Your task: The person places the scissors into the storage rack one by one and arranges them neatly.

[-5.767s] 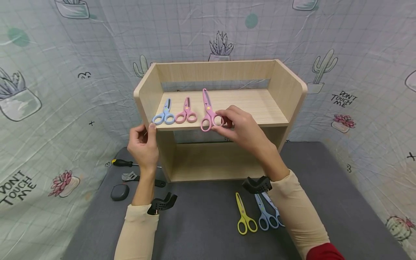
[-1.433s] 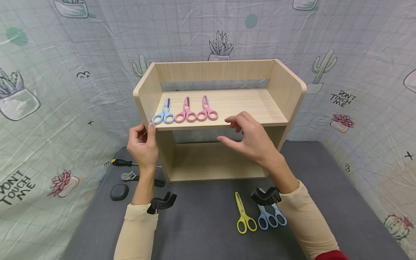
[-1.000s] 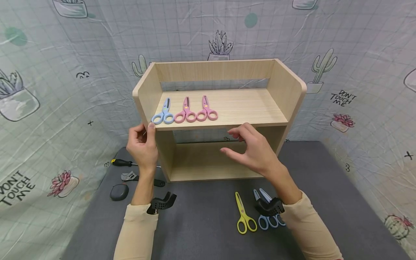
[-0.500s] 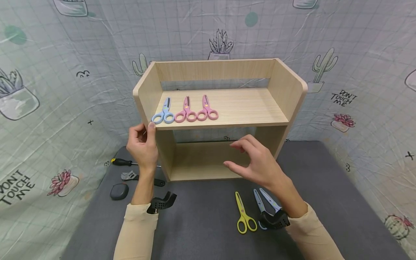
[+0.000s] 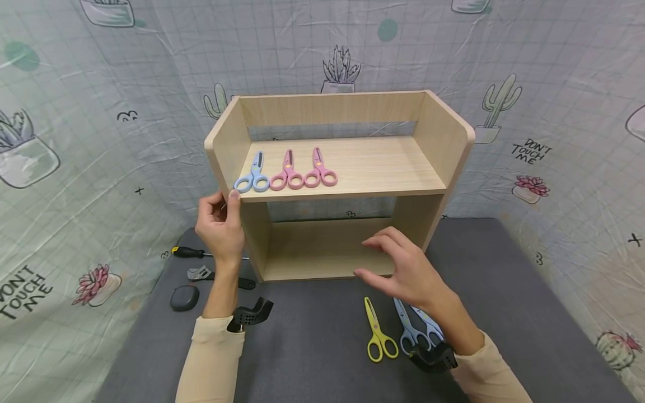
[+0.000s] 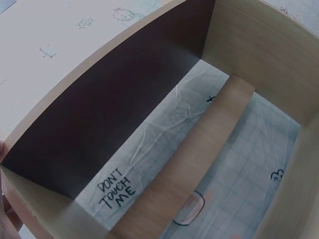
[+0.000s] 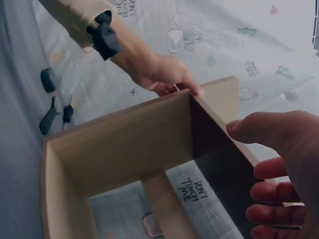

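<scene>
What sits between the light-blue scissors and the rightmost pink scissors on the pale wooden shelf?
One pair of pink, round-handled scissors, in the head view.

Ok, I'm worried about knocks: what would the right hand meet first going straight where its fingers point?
Likely the wooden shelf, around its lower compartment; depth is unclear, so the right hand might slip inside first.

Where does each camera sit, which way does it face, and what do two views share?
Head: on the head, facing forward and down at the wooden shelf; left hand, right hand and sleeves show.
Left wrist: on that wrist, facing into the wooden shelf; slivers of left hand at left edge.
Right wrist: on that wrist, facing across the wooden shelf; both hands show.
Wrist views share: dark panel.
</scene>
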`<state>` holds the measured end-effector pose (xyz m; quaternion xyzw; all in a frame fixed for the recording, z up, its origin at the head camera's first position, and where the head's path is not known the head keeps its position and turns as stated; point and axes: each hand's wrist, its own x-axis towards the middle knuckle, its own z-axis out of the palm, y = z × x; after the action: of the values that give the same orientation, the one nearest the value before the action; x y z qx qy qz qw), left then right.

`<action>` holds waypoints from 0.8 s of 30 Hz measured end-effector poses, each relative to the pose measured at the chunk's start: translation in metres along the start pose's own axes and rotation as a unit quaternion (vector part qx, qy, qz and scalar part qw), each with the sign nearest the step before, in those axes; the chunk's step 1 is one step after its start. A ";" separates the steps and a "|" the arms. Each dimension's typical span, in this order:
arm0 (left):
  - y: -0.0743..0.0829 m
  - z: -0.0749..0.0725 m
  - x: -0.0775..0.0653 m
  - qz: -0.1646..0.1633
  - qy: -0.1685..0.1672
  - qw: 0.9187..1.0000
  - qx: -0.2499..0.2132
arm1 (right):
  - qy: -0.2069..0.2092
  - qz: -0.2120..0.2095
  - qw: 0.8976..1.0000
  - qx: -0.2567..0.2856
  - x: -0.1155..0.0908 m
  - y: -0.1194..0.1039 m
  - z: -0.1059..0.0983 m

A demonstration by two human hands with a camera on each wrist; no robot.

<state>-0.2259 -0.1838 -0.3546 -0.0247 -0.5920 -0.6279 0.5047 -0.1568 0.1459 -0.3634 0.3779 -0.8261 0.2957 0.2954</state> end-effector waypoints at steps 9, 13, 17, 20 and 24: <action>0.000 0.003 0.001 -0.013 0.014 1.000 -0.003 | -0.025 0.015 1.000 0.003 -0.023 0.003 0.005; 0.000 0.002 0.002 -0.007 0.014 1.000 -0.002 | -0.041 0.028 0.999 0.003 -0.033 0.002 0.008; 0.001 0.001 0.001 -0.003 0.009 1.000 0.000 | -0.054 0.033 0.998 -0.002 -0.042 0.002 0.012; 0.001 0.001 0.000 -0.006 0.008 1.000 0.004 | -0.058 0.030 0.998 -0.005 -0.048 0.003 0.015; 0.001 0.001 0.000 -0.007 0.008 1.000 0.007 | -0.060 0.032 0.998 -0.005 -0.055 0.004 0.019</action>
<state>-0.2255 -0.1831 -0.3537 -0.0121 -0.5927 -0.6270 0.5054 -0.1351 0.1596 -0.4162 0.3670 -0.8552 0.2780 0.2379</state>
